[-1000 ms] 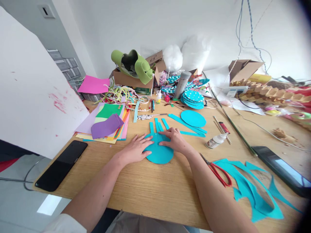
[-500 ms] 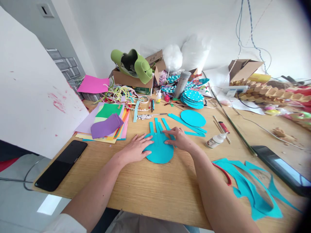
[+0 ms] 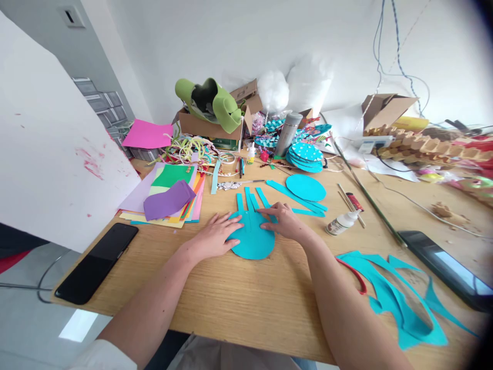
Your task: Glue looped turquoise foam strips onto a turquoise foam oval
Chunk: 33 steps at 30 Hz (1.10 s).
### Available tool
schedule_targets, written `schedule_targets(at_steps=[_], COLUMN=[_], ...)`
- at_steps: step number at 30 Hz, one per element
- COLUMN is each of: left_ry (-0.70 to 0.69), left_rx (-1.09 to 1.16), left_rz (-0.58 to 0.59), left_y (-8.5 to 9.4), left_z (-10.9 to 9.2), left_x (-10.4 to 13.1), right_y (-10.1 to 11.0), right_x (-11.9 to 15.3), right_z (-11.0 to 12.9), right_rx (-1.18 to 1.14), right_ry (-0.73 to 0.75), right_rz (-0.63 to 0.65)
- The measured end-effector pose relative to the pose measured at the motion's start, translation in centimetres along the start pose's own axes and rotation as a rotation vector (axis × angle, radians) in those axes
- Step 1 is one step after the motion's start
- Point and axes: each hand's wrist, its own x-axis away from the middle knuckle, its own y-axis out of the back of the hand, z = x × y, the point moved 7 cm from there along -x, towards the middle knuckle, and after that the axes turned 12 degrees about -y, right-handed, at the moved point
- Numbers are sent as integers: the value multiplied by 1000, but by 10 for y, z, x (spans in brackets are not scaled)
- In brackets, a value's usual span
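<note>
A blue paper disc [image 3: 253, 241] lies flat on the wooden table, with several narrow blue strips [image 3: 247, 198] sticking out from its far edge. My left hand [image 3: 217, 234] rests over the disc's left side, fingers spread and nothing held. On the right side, my right hand [image 3: 283, 220] touches the paper with its index finger stretched out near a strip's base and the thumb lower down. A second blue disc [image 3: 305, 188] lies on more blue strips beyond my right hand. The white glue bottle [image 3: 342, 223] stands tilted to the right.
A black phone [image 3: 97, 263] and stacked coloured paper [image 3: 169, 198] are at left. Blue scraps [image 3: 404, 303] partly cover red-handled scissors [image 3: 356, 275] at right, near a dark device [image 3: 442, 267]. A grey flask [image 3: 288, 134] and a cardboard box [image 3: 210, 126] stand behind.
</note>
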Motion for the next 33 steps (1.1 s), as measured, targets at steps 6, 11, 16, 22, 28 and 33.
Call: schedule_targets(at_steps=[6,11,16,22,28,33], left_ry=[8,1,-7,-9,-7,-9], left_rx=[7,0,-5,-6,-5,-3], left_rz=[8,1,-9,-4,-2,-1], left_y=[1,0,-1,-1,-1,-2], left_z=[0,-1,1,1,1,2], left_x=[0,-1,0,0,0,0], right_y=[0,-1,1,2,2,2], right_x=[3,4,4,5,5,4], right_z=[3,3,4,4,4,3], right_rx=[25,61,94,96,91,71], right_ry=[8,15,16,10,12,35], right_rz=[6,-1,0,-6,-12,-34])
